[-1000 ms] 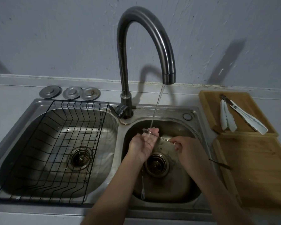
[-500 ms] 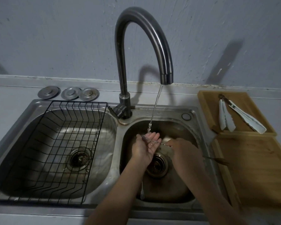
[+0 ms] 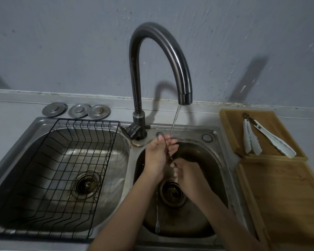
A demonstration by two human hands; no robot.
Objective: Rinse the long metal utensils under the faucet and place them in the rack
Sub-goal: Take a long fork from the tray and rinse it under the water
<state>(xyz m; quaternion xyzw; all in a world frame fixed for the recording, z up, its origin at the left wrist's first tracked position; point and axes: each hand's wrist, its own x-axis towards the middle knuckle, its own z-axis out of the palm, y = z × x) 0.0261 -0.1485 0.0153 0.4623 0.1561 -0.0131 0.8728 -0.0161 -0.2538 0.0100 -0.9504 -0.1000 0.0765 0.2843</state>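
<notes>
Under the faucet (image 3: pixel 159 57), the left hand (image 3: pixel 157 156) and right hand (image 3: pixel 187 173) both pinch one thin metal utensil (image 3: pixel 169 156) in the stream; the rack (image 3: pixel 62 171) sits in the left basin.

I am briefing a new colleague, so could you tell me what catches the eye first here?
The tall dark faucet runs a thin stream into the right basin, where the left hand and right hand hold a thin metal utensil under it. A black wire rack sits empty in the left basin.

The thin utensil (image 3: pixel 168 153) between both hands is too slender to identify, perhaps a skewer.
</notes>
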